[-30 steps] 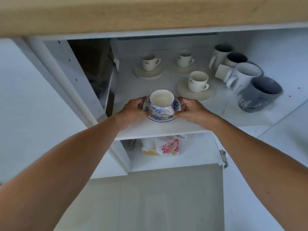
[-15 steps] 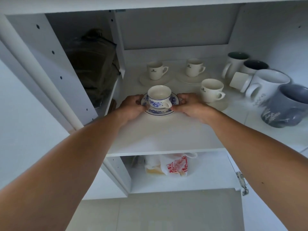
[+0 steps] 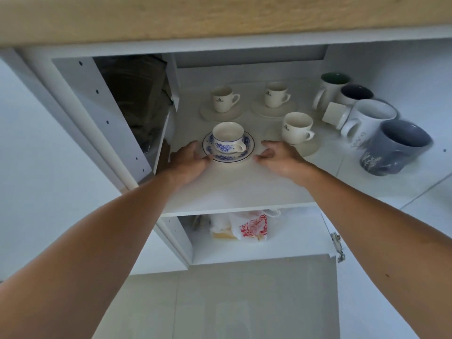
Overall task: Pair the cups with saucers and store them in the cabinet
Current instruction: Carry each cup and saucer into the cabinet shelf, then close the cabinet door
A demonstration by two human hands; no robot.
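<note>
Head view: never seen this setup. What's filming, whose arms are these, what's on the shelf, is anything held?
There is no machine here. A person wears a wide-angle camera on the head, looking forward and down, so both arms are their own. This is the only view. The left hand and right hand reach onto a cabinet shelf, either side of a blue-patterned cup standing on its matching saucer. The left hand's fingers are at the saucer's rim and the right hand is apart from it. Neither hand holds anything. Behind are cream cups on saucers, with mugs at the right.
</note>
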